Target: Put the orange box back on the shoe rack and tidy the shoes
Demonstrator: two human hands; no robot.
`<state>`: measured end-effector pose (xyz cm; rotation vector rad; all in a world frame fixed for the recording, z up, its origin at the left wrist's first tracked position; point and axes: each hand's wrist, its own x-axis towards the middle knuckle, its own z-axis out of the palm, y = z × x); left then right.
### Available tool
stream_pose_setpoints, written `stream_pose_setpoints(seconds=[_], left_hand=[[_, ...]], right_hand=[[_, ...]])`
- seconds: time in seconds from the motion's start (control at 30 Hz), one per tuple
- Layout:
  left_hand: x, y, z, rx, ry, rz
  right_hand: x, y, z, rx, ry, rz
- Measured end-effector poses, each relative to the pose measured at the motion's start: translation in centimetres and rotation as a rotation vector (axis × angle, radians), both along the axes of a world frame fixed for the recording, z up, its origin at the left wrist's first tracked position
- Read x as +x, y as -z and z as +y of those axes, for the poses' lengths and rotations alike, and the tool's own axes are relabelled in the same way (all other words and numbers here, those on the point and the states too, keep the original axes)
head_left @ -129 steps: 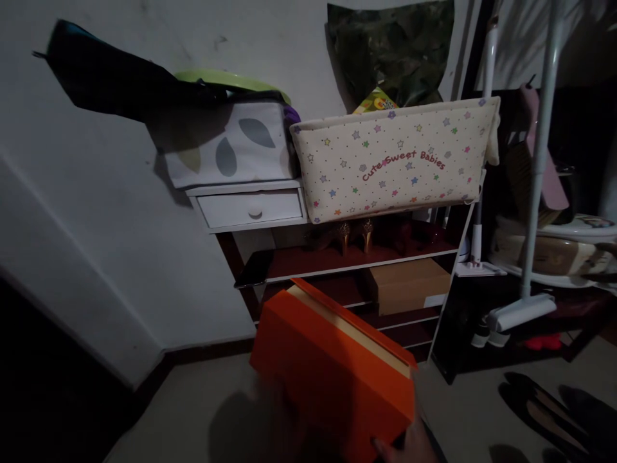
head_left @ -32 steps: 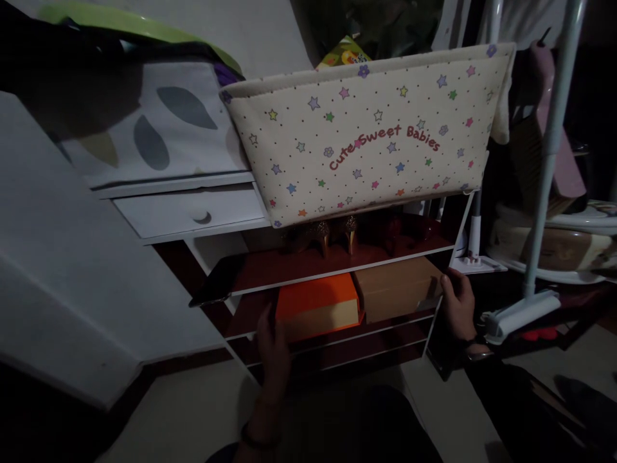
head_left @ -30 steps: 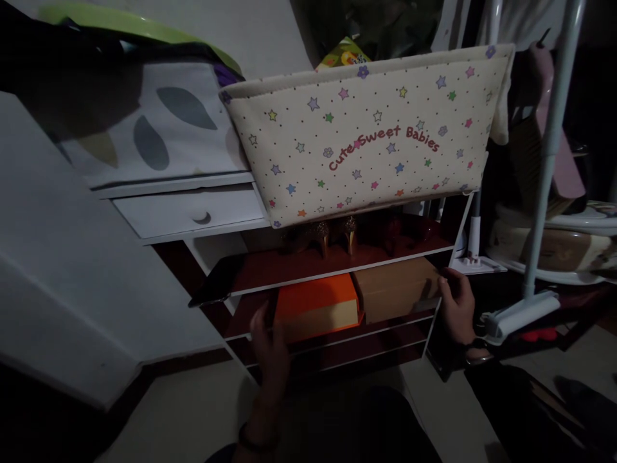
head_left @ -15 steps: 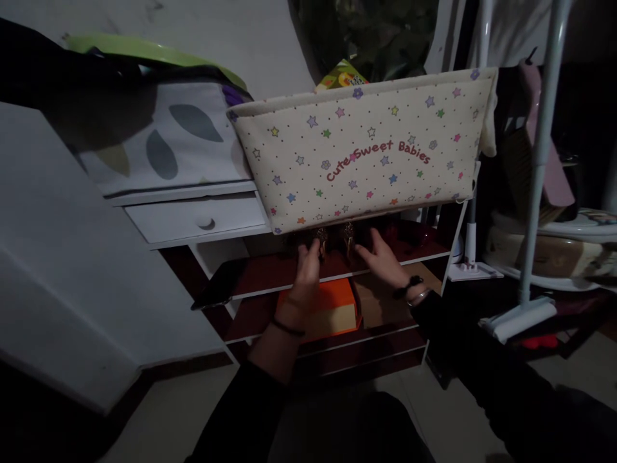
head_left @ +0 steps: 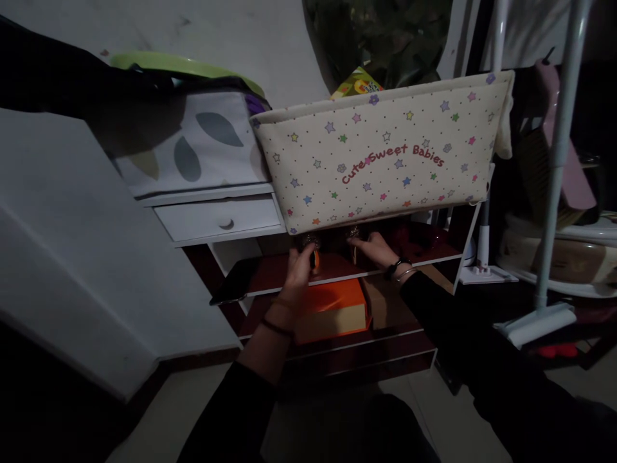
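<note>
Dim room, head view looking down at a shoe rack in the centre of the frame. Grey wall fills the left side. Cream fabric basket with coloured stars and the words "Cute Sweet Babies" sits on top of the rack, centre-right, and overhangs the shelf below it. Left of it, a white fabric box with grey leaf shapes, a green lid on top. Under that box, a white drawer with a round knob. White poles stand at the right edge, with a mop head at lower right.

Red shelf under the basket carries glittery gold high heels, mostly hidden by the basket's bottom edge. One shelf down, an orange box lies just beside a brown cardboard box, touching or nearly so.

Both hands reach onto the red shelf, centre of the frame, dark sleeves running to the bottom edge. Left hand is curled around one heel of the left shoe, fingers closed on it. Right hand sits at the right shoe, fingers stretched forward against it; whether it grips cannot be told. Bracelets on the right wrist, a thin band on the left.
</note>
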<state>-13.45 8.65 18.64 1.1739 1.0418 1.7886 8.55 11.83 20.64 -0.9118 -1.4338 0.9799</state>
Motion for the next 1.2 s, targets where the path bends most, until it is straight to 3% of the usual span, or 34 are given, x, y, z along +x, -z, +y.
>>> stream_pose_setpoints(seconds=[0.17, 0.27, 0.63, 0.87, 1.2], left_hand=[[-2.1, -1.2, -1.8, -0.059, 0.134, -0.019], [-2.3, -1.9, -2.5, -0.089, 0.207, -0.002], [-2.5, -2.4, -3.2, -0.119, 0.178, -0.132], [-2.3, -2.0, -3.1, -0.172, 0.132, -0.084], [-1.8, -1.7, -3.2, -0.187, 0.079, -0.071]], right_hand=[[-0.7, -0.6, 0.2, -0.169, -0.123, 0.122], [-1.6, -0.8, 0.0, -0.195, -0.153, 0.178], [-7.4, 0.4, -0.7, -0.021, -0.02, 0.199], [-7.6, 1.8, -0.7, 0.03, 0.026, 0.061], [-7.2, 1.1, -2.0, 0.053, 0.123, -0.088]])
